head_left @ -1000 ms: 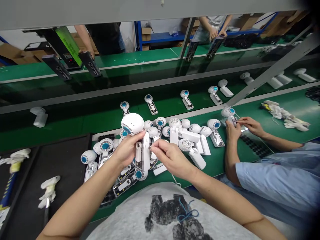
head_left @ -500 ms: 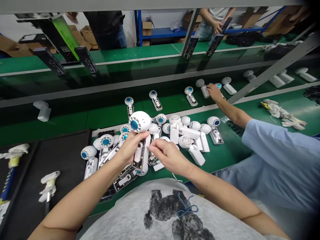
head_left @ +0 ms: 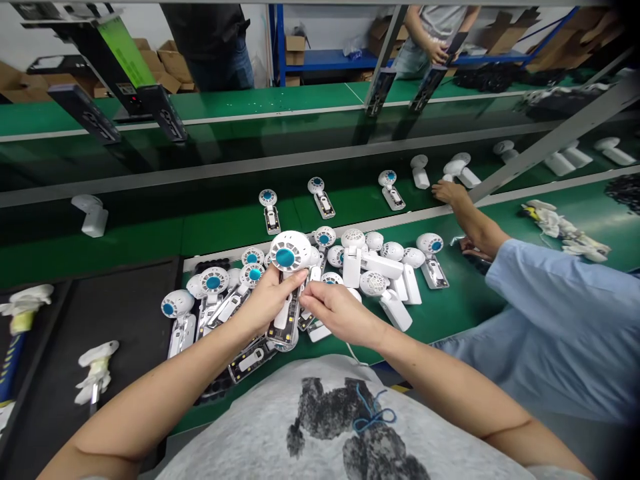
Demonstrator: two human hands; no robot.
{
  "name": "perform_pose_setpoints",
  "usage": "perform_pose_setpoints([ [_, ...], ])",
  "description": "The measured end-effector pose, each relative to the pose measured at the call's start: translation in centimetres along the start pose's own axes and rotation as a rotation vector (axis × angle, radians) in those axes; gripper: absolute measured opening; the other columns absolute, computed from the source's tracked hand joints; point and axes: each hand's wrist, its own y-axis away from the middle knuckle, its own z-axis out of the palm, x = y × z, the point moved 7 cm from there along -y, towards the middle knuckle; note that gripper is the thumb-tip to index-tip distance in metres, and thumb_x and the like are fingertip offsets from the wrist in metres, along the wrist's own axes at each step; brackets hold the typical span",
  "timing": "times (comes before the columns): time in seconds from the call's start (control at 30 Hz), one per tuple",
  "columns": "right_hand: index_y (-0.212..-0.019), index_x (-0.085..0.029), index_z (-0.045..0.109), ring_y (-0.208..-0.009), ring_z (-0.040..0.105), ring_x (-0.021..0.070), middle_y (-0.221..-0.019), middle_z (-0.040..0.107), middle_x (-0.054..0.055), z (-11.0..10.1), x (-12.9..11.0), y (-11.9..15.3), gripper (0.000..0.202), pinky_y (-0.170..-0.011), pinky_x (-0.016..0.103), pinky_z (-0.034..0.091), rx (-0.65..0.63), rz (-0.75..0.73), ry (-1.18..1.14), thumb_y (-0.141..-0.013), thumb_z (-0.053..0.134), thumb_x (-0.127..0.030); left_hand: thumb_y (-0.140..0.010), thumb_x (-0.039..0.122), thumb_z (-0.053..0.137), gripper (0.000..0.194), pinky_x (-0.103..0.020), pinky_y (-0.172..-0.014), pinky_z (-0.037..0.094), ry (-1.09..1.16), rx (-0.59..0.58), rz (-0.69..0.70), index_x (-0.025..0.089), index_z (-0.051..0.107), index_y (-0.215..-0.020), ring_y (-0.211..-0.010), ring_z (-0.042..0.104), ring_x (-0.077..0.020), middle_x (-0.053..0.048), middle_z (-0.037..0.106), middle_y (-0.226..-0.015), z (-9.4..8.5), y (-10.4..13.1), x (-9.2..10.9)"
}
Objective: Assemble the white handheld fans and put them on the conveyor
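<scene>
A white handheld fan (head_left: 290,252) with a blue hub is in my left hand (head_left: 273,293), its round head up and its open handle, with the circuit board showing, pointing down. My right hand (head_left: 337,310) is beside the handle, thumb and finger pressed together at its right edge; whether something small is between them cannot be made out. Around and under both hands lies a pile of similar fans, some with open handles, such as one at the left (head_left: 214,283), others with closed white handles, such as one at the right (head_left: 395,310).
Fans stand along a green belt (head_left: 215,230) beyond the pile. At the right a co-worker in a blue sleeve (head_left: 550,273) reaches to the belt. A black tray (head_left: 135,333) and a wrapped tool (head_left: 97,367) lie left. A metal post (head_left: 560,137) slants at the right.
The held fan has turned so its grille and circuit board face me more. The co-worker's hand has shifted right along the belt, and their other hand has appeared near the pile.
</scene>
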Motion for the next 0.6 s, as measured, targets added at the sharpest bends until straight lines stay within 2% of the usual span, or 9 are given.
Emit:
perform_pose_setpoints([
  [0.27, -0.064, -0.019, 0.038, -0.053, 0.036, 0.0102, -0.055, 0.039, -0.004, 1.6, 0.7, -0.8, 0.024, -0.051, 0.023, 0.026, -0.019, 0.041, -0.048, -0.088, 0.038, -0.024, -0.073, 0.032, 0.064, 0.046, -0.039, -0.097, 0.035, 0.048, 0.065, -0.1, 0.018, 0.049, -0.115, -0.116, 0.045, -0.0258, -0.01, 0.056, -0.117, -1.3, -0.1, -1.5],
  [0.4, -0.064, -0.02, 0.037, -0.052, 0.035, 0.01, -0.055, 0.038, -0.005, 1.6, 1.0, -1.6, 0.024, -0.05, 0.023, 0.026, -0.025, 0.042, -0.071, -0.087, 0.038, -0.025, -0.072, 0.031, 0.065, 0.047, -0.039, -0.098, 0.034, 0.081, 0.072, -0.125, 0.019, 0.049, -0.115, -0.116, 0.045, -0.0252, -0.009, 0.054, -0.12, -2.1, -0.7, -1.4],
  [0.53, -0.065, -0.019, 0.04, -0.052, 0.036, 0.0098, -0.056, 0.04, -0.005, 2.0, 1.2, -2.2, 0.024, -0.05, 0.022, 0.028, -0.046, 0.057, -0.096, -0.087, 0.039, -0.026, -0.072, 0.033, 0.064, 0.045, -0.038, -0.094, 0.038, 0.121, 0.016, -0.208, 0.019, 0.049, -0.113, -0.111, 0.049, -0.0254, -0.009, 0.057, -0.116, -2.0, -0.7, -1.8],
  [0.6, -0.065, -0.019, 0.041, -0.053, 0.037, 0.0099, -0.056, 0.04, -0.005, 2.2, 1.3, -2.4, 0.023, -0.051, 0.022, 0.028, -0.047, 0.077, -0.107, -0.087, 0.04, -0.026, -0.073, 0.033, 0.063, 0.045, -0.038, -0.091, 0.04, 0.115, -0.02, -0.207, 0.019, 0.049, -0.112, -0.108, 0.051, -0.0251, -0.008, 0.059, -0.111, -1.7, -0.7, -1.9],
])
